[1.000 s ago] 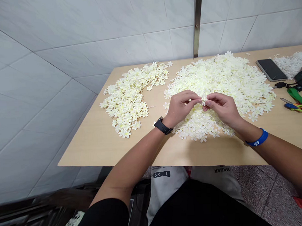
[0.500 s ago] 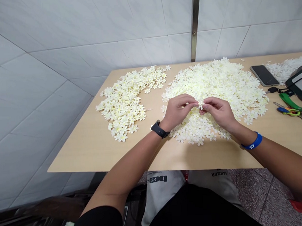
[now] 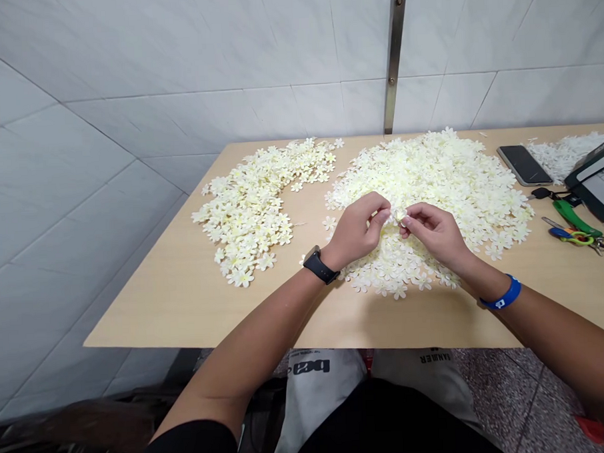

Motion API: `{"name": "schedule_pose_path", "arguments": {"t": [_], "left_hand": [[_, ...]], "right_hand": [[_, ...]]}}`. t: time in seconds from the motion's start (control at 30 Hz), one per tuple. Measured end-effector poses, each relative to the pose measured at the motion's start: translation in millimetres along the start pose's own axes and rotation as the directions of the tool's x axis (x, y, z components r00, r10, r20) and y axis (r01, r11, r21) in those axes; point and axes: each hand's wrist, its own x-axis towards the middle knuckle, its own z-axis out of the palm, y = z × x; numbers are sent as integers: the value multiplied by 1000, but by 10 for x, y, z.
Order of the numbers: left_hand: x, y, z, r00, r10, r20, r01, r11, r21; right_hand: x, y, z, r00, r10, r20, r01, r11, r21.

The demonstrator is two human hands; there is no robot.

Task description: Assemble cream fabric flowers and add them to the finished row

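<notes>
2 piles of cream flowers cover the pale wood worktop (image 3: 195, 304), which abuts a white tiled wall (image 3: 175, 72). Over the larger pile (image 3: 460, 173), left hand (image 3: 355, 227) and right hand (image 3: 432, 231) both pinch 1 flower (image 3: 396, 216) between fingertips; the smaller pile (image 3: 261, 201) lies apart, leftward.

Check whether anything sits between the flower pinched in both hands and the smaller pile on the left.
Nothing visible blocks it. The left hand and right hand pinch the flower over the large pile; toward the smaller pile lies only bare table with a stray flower.
</notes>
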Motion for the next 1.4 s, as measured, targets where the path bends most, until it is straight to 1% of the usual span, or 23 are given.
{"name": "schedule_pose_path", "arguments": {"t": [0.07,0.13,0.17,0.23,0.33,0.43,0.53,0.67,0.77,0.93,1.03,1.13,1.23,1.33,1.4], "left_hand": [[1,7,16,991,-128,31,131,978,-162],[-1,14,45,965,-237,114,262,905,-334],[-3,18,63,949,-273,157,314,863,-397],[-9,27,101,926,-314,209,377,797,-472],[-25,41,152,904,-354,241,428,728,-536],[-38,50,185,897,-387,214,441,734,-516],[-35,47,193,893,-420,164,442,744,-502],[-11,43,163,853,-513,90,481,709,-516],[10,65,120,836,-546,53,497,711,-497],[37,93,77,844,-535,50,486,719,-497],[40,65,91,850,-521,79,479,701,-528],[39,45,105,850,-519,94,497,728,-471],[40,67,90,843,-529,99,518,749,-413],[38,79,55,845,-531,65,511,764,-393],[30,45,42,850,-527,28,501,789,-357]], "right_hand": [[3,7,-1,1000,-10,-25,9,1000,-23],[0,12,-1,999,-25,-46,22,999,-50],[-2,16,-2,998,-33,-53,29,997,-64],[-8,28,-1,997,-43,-69,36,994,-99],[-17,48,3,993,-50,-106,32,985,-169],[-25,55,5,988,-73,-133,41,973,-228],[-29,49,1,985,-89,-151,53,971,-231],[-24,43,-9,981,-86,-173,47,975,-218],[-21,40,-5,983,-81,-166,44,975,-218],[-24,51,-4,984,-79,-158,44,976,-214],[-19,70,-20,984,-71,-163,36,977,-208],[-14,82,-33,984,-67,-168,30,977,-213],[-15,82,-36,983,-76,-169,37,974,-224],[-17,80,-37,983,-82,-164,44,974,-223],[-14,80,-39,984,-81,-162,44,975,-216]]}}
